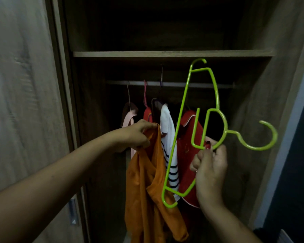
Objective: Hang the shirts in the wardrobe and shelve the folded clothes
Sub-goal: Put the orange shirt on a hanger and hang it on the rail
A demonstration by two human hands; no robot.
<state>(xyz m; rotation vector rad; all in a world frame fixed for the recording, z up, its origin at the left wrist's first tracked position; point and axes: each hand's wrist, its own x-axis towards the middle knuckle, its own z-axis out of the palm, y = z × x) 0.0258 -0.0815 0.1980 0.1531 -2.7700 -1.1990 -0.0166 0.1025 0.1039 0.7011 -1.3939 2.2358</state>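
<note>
Left hand (136,135) fingers pinched on orange shirt (147,186), hanging at 6 o'clock below them. Right hand (210,165) fingertips pinching green hanger (216,95), hook at 3 o'clock.

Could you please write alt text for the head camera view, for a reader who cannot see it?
A person stands at an open wardrobe, the left hand holding up an orange shirt and the right hand gripping an empty green hanger turned sideways. Behind them, several garments already hang on the rail, under a wooden shelf.
</note>
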